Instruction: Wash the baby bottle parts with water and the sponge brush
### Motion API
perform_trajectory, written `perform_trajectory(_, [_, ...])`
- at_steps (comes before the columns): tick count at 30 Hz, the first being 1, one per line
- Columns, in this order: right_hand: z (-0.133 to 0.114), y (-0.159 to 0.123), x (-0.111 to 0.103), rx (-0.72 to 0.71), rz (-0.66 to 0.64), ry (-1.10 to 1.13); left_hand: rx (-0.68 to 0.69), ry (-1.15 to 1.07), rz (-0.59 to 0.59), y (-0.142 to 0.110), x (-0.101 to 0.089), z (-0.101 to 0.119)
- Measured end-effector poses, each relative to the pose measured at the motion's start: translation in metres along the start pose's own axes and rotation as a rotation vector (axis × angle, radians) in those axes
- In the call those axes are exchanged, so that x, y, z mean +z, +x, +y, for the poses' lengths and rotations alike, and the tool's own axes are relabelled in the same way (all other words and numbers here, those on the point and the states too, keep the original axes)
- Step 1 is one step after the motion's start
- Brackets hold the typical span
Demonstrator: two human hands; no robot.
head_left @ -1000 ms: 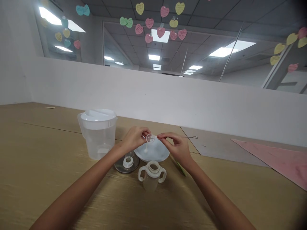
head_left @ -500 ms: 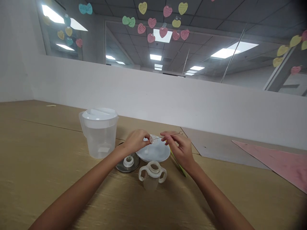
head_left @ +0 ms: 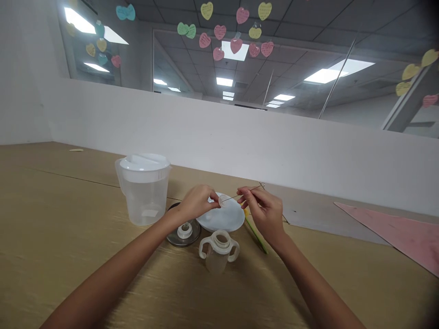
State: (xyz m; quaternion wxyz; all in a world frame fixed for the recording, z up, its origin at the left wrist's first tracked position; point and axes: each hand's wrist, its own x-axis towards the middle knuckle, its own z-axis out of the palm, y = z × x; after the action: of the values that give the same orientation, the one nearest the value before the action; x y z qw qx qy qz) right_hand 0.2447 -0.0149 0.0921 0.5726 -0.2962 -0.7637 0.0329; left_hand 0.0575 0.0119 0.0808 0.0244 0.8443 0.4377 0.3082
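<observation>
My left hand (head_left: 202, 201) pinches a small clear bottle nipple (head_left: 222, 201) between thumb and fingertips, above a white bowl (head_left: 224, 221). My right hand (head_left: 262, 208) grips a thin wire brush (head_left: 231, 198) with a looped end; its tip reaches into the clear piece, so any bristles are hidden. Below the hands stands a translucent baby bottle (head_left: 216, 262) with two side handles and an uncovered mouth. Left of it, a white bottle collar (head_left: 185, 231) rests on a round metal dish (head_left: 176, 240), partly behind my left forearm.
A clear lidded pitcher (head_left: 147, 196) stands to the left. A green-handled tool with a yellow head (head_left: 257, 235) lies beside the bowl, partly behind my right hand. A pink sheet (head_left: 387, 233) lies at right. A white wall (head_left: 212, 132) closes off the table's back.
Both hands have shifted slightly right, partly with the camera view. The wire brush sits at a steeper slant, with more of its shaft showing between the hands.
</observation>
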Motion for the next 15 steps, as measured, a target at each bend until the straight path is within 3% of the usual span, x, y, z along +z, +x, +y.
perform_trajectory(15, [0.008,-0.01,0.023,-0.096,-0.083,-0.065,0.039,-0.076,0.077,-0.002,0.003,0.008])
